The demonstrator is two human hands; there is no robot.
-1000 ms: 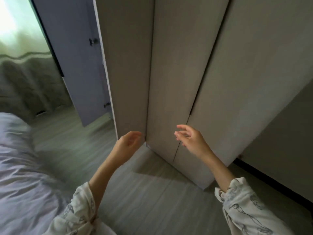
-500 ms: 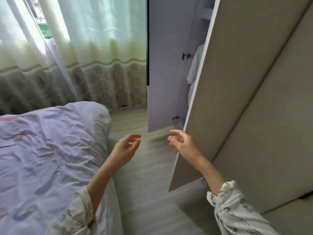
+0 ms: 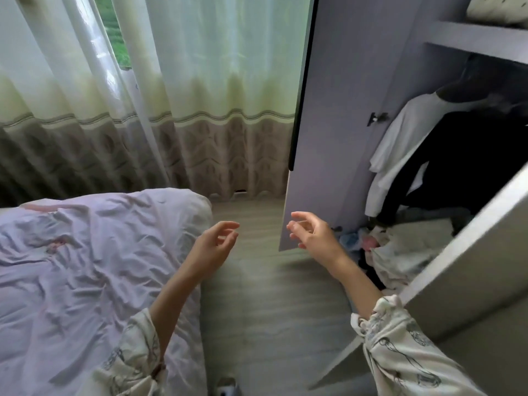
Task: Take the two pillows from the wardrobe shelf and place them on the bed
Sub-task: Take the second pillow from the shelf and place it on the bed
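Note:
A pale pillow (image 3: 498, 8) lies on the wardrobe shelf (image 3: 474, 38) at the top right, only its lower edge in view; a second pillow is not visible. The bed (image 3: 85, 267) with its crumpled lilac sheet fills the lower left. My left hand (image 3: 214, 244) hovers above the bed's right edge, fingers loosely curled and apart, holding nothing. My right hand (image 3: 311, 234) is raised in front of the far wardrobe door (image 3: 328, 110), fingers spread, also holding nothing. Both hands are well below the shelf.
The wardrobe stands with both doors swung out; the near door (image 3: 457, 267) juts toward me at the right. Inside hang a white garment (image 3: 400, 144) and a dark one (image 3: 463, 161) above a heap of clothes (image 3: 400, 247). Curtains (image 3: 171, 110) cover the window behind a strip of wooden floor (image 3: 271, 310).
My view has swung left and up from the shut wardrobe fronts to the bed, curtains and wardrobe interior. Both hands stay raised and without anything in them.

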